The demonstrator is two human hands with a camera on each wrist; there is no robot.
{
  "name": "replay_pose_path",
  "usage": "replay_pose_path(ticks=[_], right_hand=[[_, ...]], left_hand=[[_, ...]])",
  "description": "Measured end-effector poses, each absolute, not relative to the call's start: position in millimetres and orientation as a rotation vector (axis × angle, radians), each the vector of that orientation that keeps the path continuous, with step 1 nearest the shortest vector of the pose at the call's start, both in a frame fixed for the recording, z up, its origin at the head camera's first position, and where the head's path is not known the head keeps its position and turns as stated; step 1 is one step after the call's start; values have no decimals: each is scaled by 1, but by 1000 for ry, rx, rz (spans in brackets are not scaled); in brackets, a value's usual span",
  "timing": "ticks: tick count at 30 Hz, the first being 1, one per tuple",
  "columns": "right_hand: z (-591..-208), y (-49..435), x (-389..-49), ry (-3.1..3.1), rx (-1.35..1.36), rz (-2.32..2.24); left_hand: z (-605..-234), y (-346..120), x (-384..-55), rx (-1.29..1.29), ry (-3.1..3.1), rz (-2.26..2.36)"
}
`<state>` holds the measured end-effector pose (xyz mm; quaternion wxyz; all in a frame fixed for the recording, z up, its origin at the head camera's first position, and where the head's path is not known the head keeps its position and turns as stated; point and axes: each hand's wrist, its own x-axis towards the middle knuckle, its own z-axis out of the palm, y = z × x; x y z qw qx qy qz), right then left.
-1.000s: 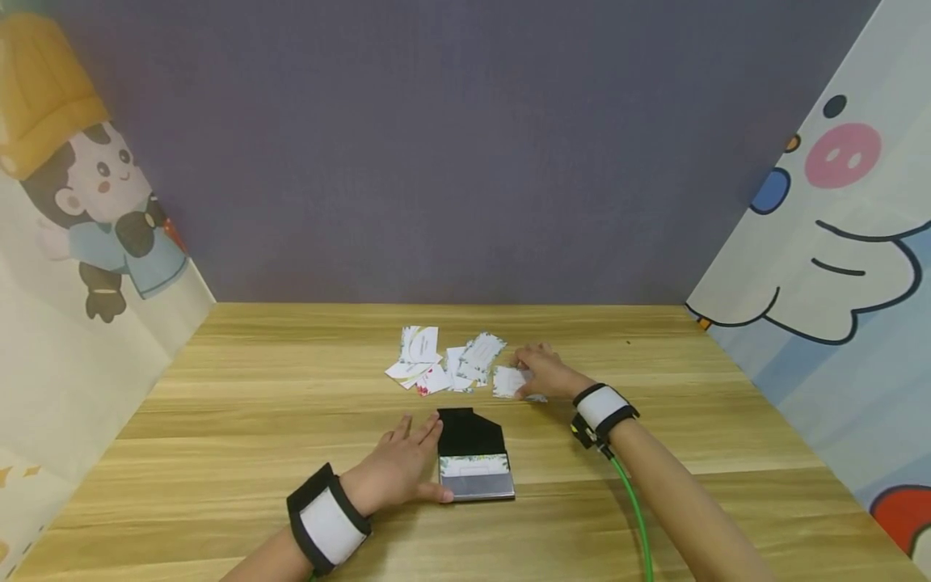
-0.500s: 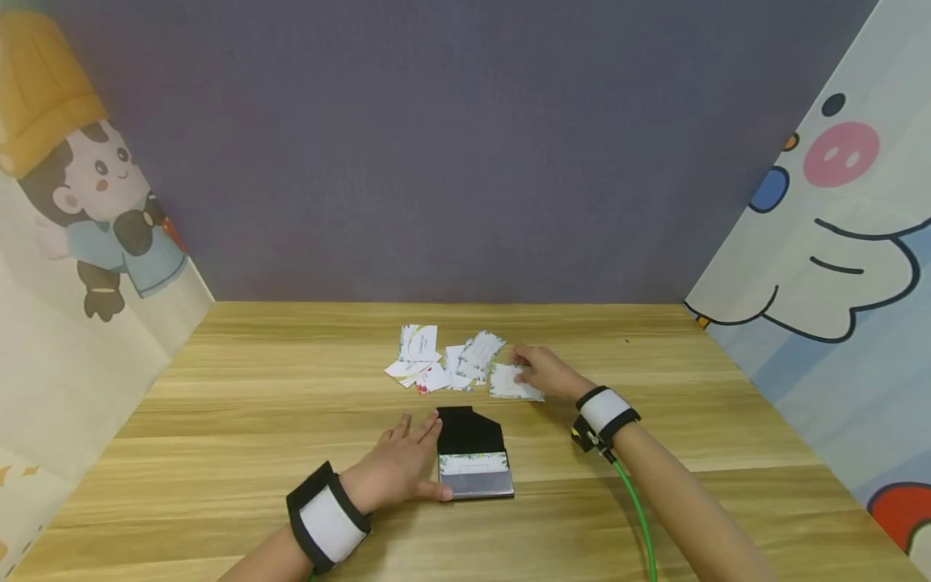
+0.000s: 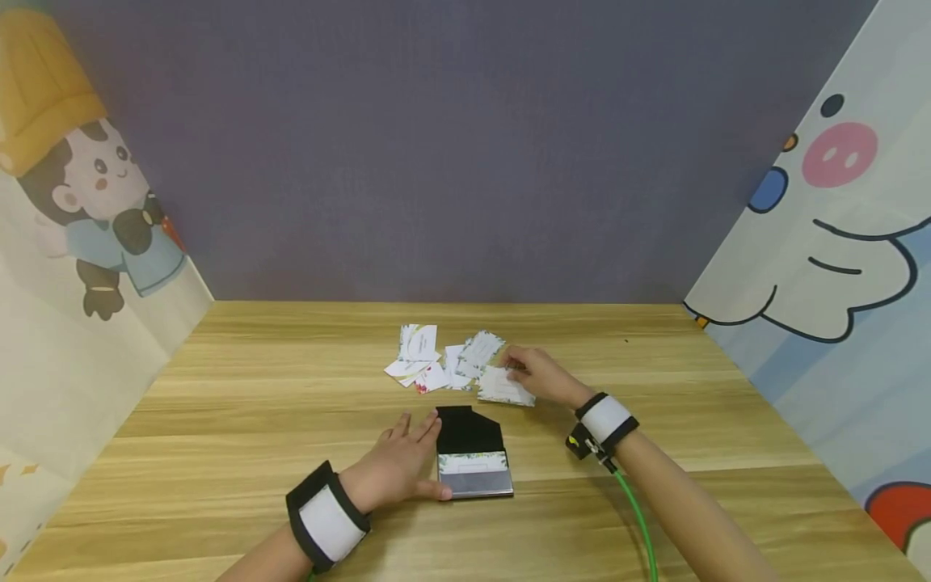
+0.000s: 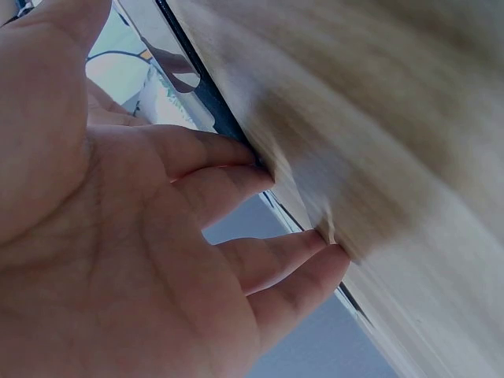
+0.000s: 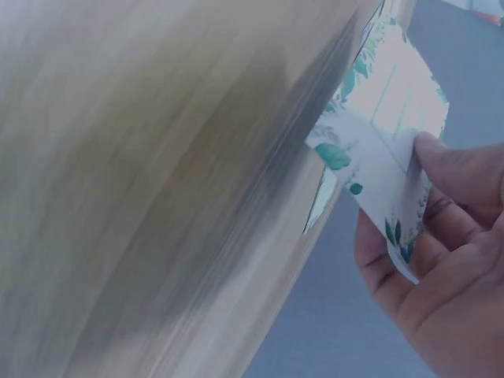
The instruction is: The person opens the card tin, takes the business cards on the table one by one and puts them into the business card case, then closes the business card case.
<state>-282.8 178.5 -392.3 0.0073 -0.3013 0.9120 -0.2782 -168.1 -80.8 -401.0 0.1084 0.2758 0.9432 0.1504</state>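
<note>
In the head view my right hand (image 3: 547, 378) holds a white card (image 3: 503, 388) printed with green leaves. The right wrist view shows that card (image 5: 378, 118) pinched between thumb and fingers, tilted up off the table. My left hand (image 3: 396, 465) lies at the left side of a card case (image 3: 476, 483), thumb at its near corner and fingers beside its raised black lid (image 3: 467, 430). A leaf-edged card (image 3: 473, 462) shows inside the case. The left wrist view has this hand (image 4: 150, 236) with fingers spread and fingertips on the tabletop.
Several loose cards lie behind the case: a pair of groups with a white card (image 3: 418, 343) at left and a leafy card (image 3: 482, 352) near my right hand. A grey partition (image 3: 451, 162) stands at the table's back. A green cable (image 3: 640, 517) trails from the right wristband.
My right hand has lifted the card from the table and shifted it a little to the left. The left hand and the card case have stayed in place.
</note>
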Motion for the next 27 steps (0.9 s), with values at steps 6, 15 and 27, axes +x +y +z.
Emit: replay_pose_path(ticks=[6,15,27], right_hand=[[-388,168,-272,2829,-1026,-897],[-384,154,-254,2766,-1093,-948],[-379,139,-236,2625,-1109,-980]], left_hand=[[-401,-81,-169,815,2775,441],[-401,-81,-169,815,2782,444],[-401,-81,-169,806,2781,418]])
